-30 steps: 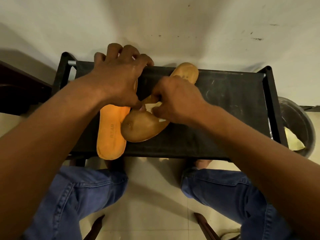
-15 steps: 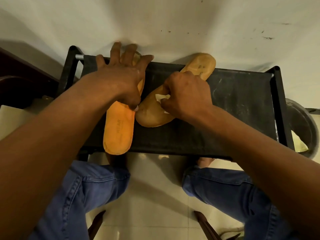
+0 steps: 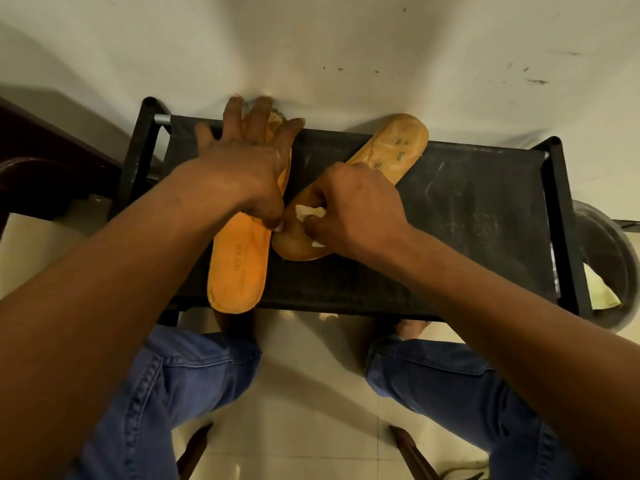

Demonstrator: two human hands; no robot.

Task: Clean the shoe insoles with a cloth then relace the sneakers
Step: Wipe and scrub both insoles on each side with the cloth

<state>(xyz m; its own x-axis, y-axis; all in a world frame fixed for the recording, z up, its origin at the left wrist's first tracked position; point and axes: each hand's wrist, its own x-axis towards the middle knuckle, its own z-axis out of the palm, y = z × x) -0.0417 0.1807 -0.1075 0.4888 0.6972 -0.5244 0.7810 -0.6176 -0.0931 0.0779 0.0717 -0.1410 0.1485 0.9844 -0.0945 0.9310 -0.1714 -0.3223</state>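
Note:
Two orange insoles lie on a black fabric-topped stand [image 3: 467,216]. The left insole [image 3: 239,268] points away from me, its heel hanging over the near edge. My left hand [image 3: 242,161] presses flat on its front half with fingers spread, thumb touching the other insole's heel. The right insole [image 3: 398,143] lies diagonally, stained, its toe past the stand's far edge. My right hand [image 3: 349,209] grips a small white cloth [image 3: 310,213] and holds it against that insole's heel part. No sneakers or laces are in view.
A white wall rises right behind the stand. A grey bucket [image 3: 609,271] with a yellowish scrap stands at the right. Dark furniture [image 3: 41,174] sits at the left. My knees in blue jeans are below the stand, over a pale tiled floor.
My left hand has flattened from curled to spread fingers on the left insole. My right hand with the cloth has slid along the right insole; the view has shifted a little.

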